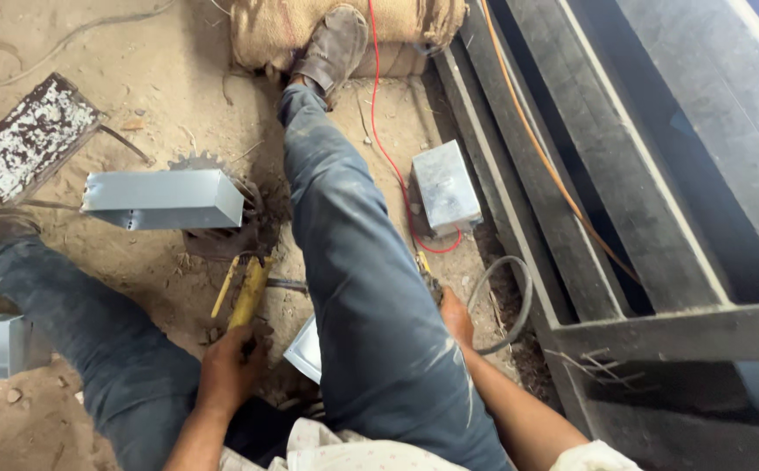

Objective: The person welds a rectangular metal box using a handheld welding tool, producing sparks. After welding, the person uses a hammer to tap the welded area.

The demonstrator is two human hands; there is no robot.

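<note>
Hands (231,366), yellow-handled tool (249,301), shiny sheet-metal box (163,199)

This is a rough metal workshop with work done on the ground. The bare sandy dirt floor (161,61) fills the view. At three o'clock lies a heavy grey welded steel frame (624,218). Folded shiny sheet-metal boxes sit at nine o'clock (163,199) and near centre (446,187). A red cable (382,131) and an orange cable (536,139) trail from twelve o'clock, beside a brown burlap sack (266,30).
</note>
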